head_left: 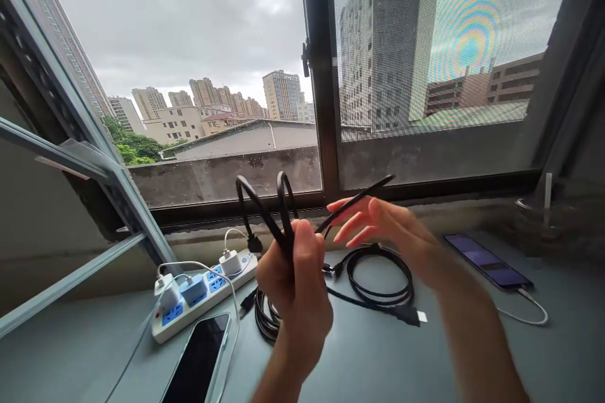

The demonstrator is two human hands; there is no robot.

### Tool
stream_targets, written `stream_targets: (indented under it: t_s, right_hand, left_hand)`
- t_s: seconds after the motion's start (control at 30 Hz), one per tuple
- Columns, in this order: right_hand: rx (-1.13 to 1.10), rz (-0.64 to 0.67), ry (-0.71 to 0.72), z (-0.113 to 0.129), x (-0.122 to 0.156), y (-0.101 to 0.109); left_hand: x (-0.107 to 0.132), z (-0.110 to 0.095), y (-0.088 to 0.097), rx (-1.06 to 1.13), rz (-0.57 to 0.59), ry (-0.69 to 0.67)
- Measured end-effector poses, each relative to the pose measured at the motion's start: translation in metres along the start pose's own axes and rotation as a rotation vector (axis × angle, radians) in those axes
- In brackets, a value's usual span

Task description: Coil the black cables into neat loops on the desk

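Left hand (300,283) grips a looped black cable (265,213); right hand (399,227), fingers parted, hovers beside one strand (359,199) of it, contact unclear.

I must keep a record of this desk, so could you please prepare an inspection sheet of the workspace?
Surface: grey-blue tabletop below the window.
Job's things: looped black cable, held above the tabletop.
Clutter: power strip with plugs in it; dark-screened phone; lit phone.
Hands: left hand closed around the looped cable; right hand open near a jutting stretch of it, contact unclear.
Cables: coiled black cable at right; another black coil partly hidden by the left hand; white cable into the lit phone.
Surroundings: metal frame at left; buildings outside.
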State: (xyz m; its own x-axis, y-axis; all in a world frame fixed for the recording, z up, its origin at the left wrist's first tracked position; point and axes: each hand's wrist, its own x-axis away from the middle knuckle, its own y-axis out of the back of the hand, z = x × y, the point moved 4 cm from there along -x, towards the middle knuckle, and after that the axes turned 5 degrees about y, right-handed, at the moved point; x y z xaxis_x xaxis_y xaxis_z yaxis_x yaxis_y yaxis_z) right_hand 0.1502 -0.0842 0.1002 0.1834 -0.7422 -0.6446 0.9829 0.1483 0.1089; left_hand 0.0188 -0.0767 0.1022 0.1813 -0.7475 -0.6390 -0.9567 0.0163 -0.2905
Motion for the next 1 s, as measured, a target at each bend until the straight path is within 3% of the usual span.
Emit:
stream_targets:
  t_s: [0.1, 0.3, 0.53, 0.73, 0.9, 1.0]
  right_hand:
    - [-0.139, -0.156, 0.054, 0.002, 0.001, 0.006]
    - [-0.287, -0.269, 0.048, 0.014, 0.009, 0.027]
    - [-0.03, -0.615, 0.026, 0.006, 0.018, 0.061]
    - [0.091, -0.779, 0.087, 0.011, 0.024, 0.066]
    - [0.114, -0.943, 0.188, 0.028, 0.034, 0.073]
    - [0.117, -0.998, 0.147, 0.036, 0.044, 0.077]
  left_hand:
    - [0.0, -0.001, 0.002, 0.004, -0.063, -0.137]
    - [-0.016, -0.007, 0.019, 0.025, -0.228, -0.239]
    - [-0.035, -0.021, 0.041, 0.062, -0.363, -0.268]
    - [-0.046, -0.026, 0.053, 0.017, -0.402, -0.278]
    - [-0.048, -0.019, 0.053, -0.03, -0.367, -0.268]
    - [-0.045, -0.016, 0.05, -0.063, -0.371, -0.317]
